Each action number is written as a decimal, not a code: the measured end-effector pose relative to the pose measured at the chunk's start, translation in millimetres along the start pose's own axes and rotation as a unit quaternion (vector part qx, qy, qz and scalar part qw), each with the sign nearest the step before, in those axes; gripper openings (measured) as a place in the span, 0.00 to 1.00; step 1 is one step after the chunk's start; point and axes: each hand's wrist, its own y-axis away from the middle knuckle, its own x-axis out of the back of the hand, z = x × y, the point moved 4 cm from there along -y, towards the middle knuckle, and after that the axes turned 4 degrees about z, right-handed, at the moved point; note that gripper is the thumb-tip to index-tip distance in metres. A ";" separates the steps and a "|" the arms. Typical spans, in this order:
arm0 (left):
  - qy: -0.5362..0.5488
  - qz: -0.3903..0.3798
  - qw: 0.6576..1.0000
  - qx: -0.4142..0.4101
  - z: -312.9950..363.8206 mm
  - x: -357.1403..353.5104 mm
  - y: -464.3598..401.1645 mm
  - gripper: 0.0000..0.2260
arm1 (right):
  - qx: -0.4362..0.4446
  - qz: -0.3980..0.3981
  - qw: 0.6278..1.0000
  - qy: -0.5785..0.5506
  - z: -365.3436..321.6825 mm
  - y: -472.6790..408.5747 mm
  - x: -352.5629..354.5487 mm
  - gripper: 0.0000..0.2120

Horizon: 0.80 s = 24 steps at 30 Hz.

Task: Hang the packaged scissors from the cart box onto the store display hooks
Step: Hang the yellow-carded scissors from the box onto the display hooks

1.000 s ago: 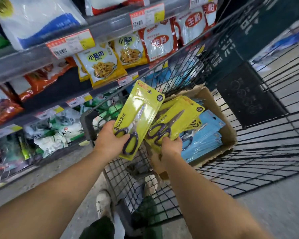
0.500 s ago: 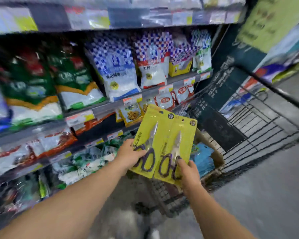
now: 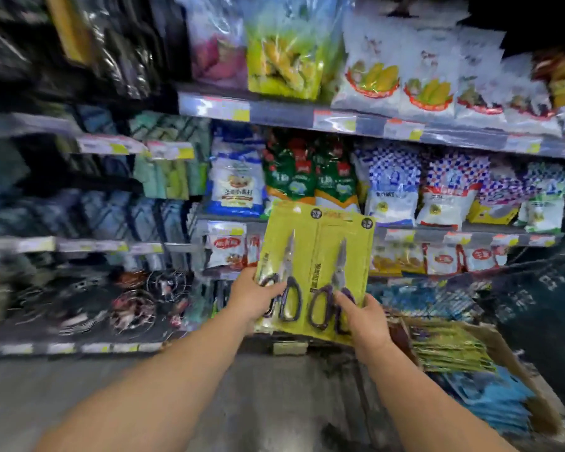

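Observation:
Two yellow-green packs of scissors with dark handles are held upright side by side in front of the shelves. My left hand point(image 3: 255, 296) grips the lower edge of the left scissors pack point(image 3: 291, 246). My right hand point(image 3: 361, 316) grips the bottom of the right scissors pack point(image 3: 346, 252). The cardboard cart box point(image 3: 516, 370) sits at the lower right, with more yellow-green packs point(image 3: 450, 350) and blue packs point(image 3: 490, 399) inside. No display hooks can be made out in the blurred frame.
Shelves of bagged food point(image 3: 388, 190) fill the wall ahead and to the right. At the left, a blurred section holds cloths point(image 3: 167, 171) and round wire items point(image 3: 134, 298). Grey floor point(image 3: 62, 386) lies below.
Both hands lifted the two scissors packs out of the cart box and hold them upright. The view swung up and left from the cart to the shelves.

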 end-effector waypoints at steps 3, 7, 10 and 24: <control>0.029 0.048 0.998 0.017 -14.1 70.5 20.9 0.18 | 0.024 -0.071 0.997 0.019 -3.1 32.0 -56.9 0.44; 0.051 0.121 0.991 0.026 -32.5 164.5 42.5 0.30 | 0.057 -0.156 0.986 0.014 -17.6 81.5 -137.1 0.41; 0.059 0.174 0.982 0.030 -44.2 233.2 50.5 0.27 | 0.088 -0.191 0.976 0.048 -25.7 110.1 -199.9 0.42; 0.087 0.276 0.954 0.071 -98.5 562.8 12.3 0.21 | 0.114 -0.278 0.950 0.085 -41.3 250.2 -512.0 0.44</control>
